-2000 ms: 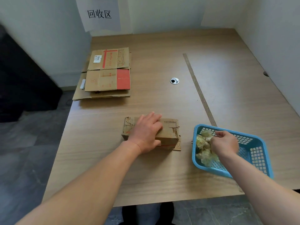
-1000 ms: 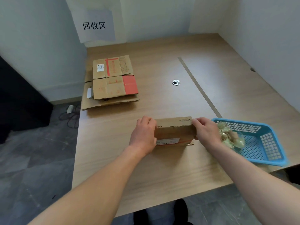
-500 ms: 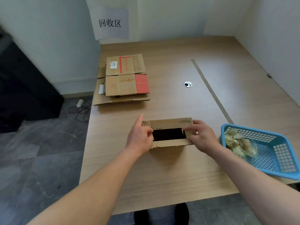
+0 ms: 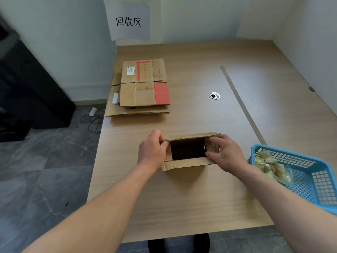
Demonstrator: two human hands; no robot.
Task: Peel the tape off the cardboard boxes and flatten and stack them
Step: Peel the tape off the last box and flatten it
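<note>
1. You look down at a pale wooden table (image 4: 191, 198) that fills the centre and right of the frame, with both bare forearms reaching in from the bottom edge.
2. A small brown cardboard box (image 4: 189, 162) sits at the centre of the frame. Its top is open towards you and the inside shows as a dark rectangle.
3. Your left hand (image 4: 152, 152) is at the box's left end, fingers curled, pinching the torn flap there.
4. Your right hand (image 4: 226, 154) is at the box's right end, fingers and thumb curled round the printed flap on that side.
5. A stack of flattened boxes (image 4: 144, 88) lies in the upper left of the table, well apart from the box you hold. The top sheets carry red print and one red panel.
6. A blue plastic basket (image 4: 321, 187) sits at the right edge of the frame, just beside your right wrist. Crumpled wads of tape (image 4: 271, 167) lie in its left end.
7. A paper sign (image 4: 128, 21) with three printed characters hangs on the wall at the top of the frame.
8. A round metal grommet (image 4: 214, 95) is set into the table right of centre, above the box
</note>
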